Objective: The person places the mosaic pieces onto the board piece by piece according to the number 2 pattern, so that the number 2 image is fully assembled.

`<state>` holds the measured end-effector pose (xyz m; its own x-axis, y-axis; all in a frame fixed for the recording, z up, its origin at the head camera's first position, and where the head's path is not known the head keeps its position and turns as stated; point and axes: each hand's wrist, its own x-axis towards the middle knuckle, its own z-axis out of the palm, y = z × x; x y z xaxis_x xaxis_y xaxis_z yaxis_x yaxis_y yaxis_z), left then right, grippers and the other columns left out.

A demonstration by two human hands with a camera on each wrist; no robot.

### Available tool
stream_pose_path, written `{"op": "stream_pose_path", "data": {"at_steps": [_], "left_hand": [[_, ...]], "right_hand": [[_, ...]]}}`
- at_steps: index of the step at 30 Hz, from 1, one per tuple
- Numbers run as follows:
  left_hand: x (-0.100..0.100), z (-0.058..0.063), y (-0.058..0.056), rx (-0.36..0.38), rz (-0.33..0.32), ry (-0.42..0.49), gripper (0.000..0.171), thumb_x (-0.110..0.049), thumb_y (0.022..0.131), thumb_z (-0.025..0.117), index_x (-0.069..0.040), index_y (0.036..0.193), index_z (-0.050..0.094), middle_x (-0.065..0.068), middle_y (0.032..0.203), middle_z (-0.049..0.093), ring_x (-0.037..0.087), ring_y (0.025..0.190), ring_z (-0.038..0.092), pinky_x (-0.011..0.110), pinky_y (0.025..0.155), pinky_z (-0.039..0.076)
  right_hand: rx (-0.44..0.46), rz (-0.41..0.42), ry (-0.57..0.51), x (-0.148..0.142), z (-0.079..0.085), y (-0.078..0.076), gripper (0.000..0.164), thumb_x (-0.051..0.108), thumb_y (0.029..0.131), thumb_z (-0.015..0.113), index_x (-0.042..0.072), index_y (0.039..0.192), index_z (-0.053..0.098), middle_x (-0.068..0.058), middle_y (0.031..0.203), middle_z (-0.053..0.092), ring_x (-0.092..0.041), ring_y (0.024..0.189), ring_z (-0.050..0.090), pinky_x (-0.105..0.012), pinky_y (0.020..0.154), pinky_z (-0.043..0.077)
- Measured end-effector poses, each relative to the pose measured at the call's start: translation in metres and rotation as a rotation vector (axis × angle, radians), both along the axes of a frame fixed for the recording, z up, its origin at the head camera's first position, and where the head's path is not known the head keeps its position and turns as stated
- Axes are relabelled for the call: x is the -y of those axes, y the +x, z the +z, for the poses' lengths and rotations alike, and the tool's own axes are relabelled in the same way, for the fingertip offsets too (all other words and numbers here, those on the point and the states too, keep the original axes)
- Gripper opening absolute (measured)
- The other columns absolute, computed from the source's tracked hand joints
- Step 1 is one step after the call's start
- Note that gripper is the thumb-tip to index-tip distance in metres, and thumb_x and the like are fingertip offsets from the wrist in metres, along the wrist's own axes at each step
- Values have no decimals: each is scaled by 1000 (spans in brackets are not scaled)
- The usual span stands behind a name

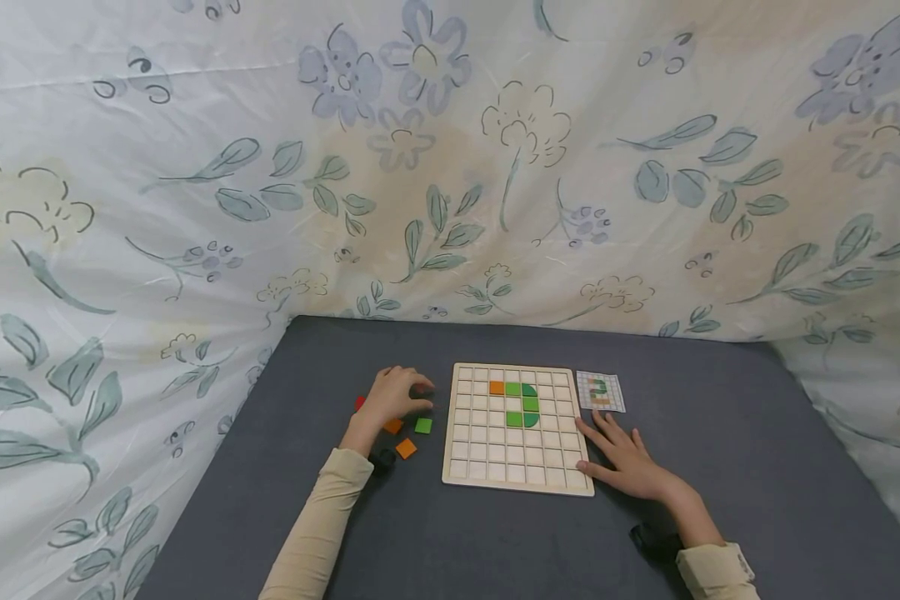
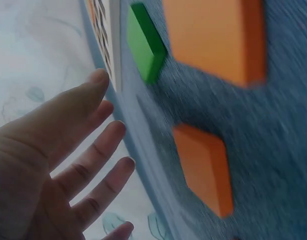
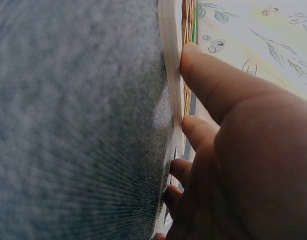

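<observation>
Left of the wooden grid board [image 1: 487, 468], my left hand [image 1: 395, 393] hovers by several loose tiles with its fingers spread and nothing between them. Below it lie a green square tile [image 1: 423, 426] and an orange tile [image 1: 406, 448]; another orange tile [image 1: 393, 426] is partly covered by the wrist. My right hand [image 1: 630, 464] lies at the board's right side, thumb and index fingertip touching its edge. Upper cells of the board hold an orange tile [image 1: 497, 387], several green squares [image 1: 530, 404] and dark green rounded pieces [image 1: 531, 420].
A small printed pattern card [image 1: 596, 402] lies just right of the board, near the right fingertips. A red piece [image 1: 360, 402] shows beside the left hand. Floral fabric [image 1: 435, 167] hangs behind the dark grey table [image 1: 517, 550].
</observation>
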<state>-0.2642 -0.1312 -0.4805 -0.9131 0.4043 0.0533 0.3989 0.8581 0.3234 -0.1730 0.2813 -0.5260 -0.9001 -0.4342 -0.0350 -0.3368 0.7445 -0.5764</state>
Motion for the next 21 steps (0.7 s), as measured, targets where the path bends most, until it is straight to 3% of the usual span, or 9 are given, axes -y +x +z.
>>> {"op": "stream_pose_path", "data": {"at_steps": [12,21], "left_hand": [[27,2,6,18,75,22,28,-30,80,73,-20,106,71,-1,94,65,20,92,58,56,99,33],[47,2,10,1,115,-1,29,-30,80,72,-19,107,70,1,96,64,24,94,57,60,98,32]], "right_hand": [[-6,-11,-1,5,10,4,71,41,89,58,12,147,29,-26,151,13,-49,137,5,-72,99,-4],[18,-13,27,5,11,3,71,42,89,57,13,147,28,-24,152,12,-48,137,5,-72,99,-4]]}}
